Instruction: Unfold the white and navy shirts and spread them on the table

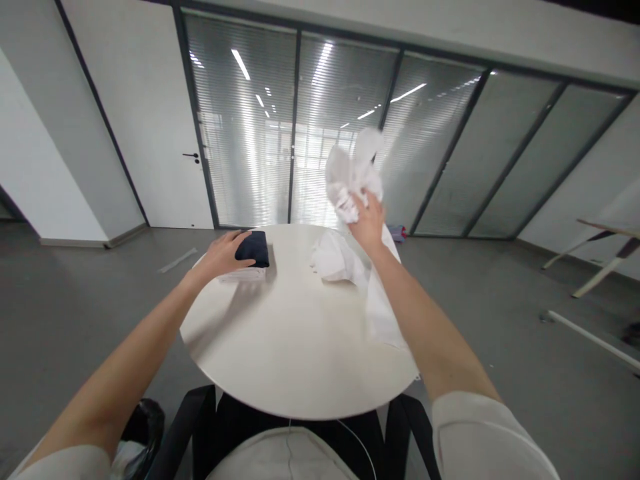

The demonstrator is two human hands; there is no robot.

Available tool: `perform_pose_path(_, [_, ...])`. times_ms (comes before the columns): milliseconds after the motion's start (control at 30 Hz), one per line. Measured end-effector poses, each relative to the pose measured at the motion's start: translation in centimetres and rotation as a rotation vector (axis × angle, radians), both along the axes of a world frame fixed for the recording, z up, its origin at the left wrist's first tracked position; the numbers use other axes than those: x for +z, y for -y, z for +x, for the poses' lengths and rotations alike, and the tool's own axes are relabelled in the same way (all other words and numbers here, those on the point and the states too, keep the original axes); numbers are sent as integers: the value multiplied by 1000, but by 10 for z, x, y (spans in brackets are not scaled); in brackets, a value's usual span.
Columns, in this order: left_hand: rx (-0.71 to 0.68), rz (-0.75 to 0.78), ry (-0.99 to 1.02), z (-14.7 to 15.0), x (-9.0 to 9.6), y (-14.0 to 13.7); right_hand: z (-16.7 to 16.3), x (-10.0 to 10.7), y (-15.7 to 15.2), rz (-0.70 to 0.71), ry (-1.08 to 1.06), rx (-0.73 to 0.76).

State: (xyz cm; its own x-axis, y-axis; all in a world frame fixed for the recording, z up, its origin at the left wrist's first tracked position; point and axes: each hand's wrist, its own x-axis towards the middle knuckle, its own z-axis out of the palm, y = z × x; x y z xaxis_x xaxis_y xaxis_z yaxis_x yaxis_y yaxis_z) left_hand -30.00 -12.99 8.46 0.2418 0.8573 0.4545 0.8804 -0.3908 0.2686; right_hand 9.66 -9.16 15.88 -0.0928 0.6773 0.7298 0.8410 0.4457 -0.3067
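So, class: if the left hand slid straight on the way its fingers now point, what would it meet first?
The left hand already rests on the folded dark cloth, which lies on a folded white one. Past that its line crosses bare round table towards the crumpled white cloth, though depth is unclear.

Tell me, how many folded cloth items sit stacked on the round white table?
2: a dark navy folded cloth on top, a white folded cloth beneath it, under the left hand. Others may be hidden.

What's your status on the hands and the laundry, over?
Left hand flat on dark folded garment, stacked on a white folded one. Right hand gripping white cloth, lifted above round table. More white cloth beneath.
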Motion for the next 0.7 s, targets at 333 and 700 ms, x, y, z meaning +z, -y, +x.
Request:
perform_pose_path(333, [-38,-188,31,-55,-22,-21,-45,-72,4,-616,514,90])
perform_pose_path(700, [-6,393,89,11,20,3,-123,-60,49,-328,199,314])
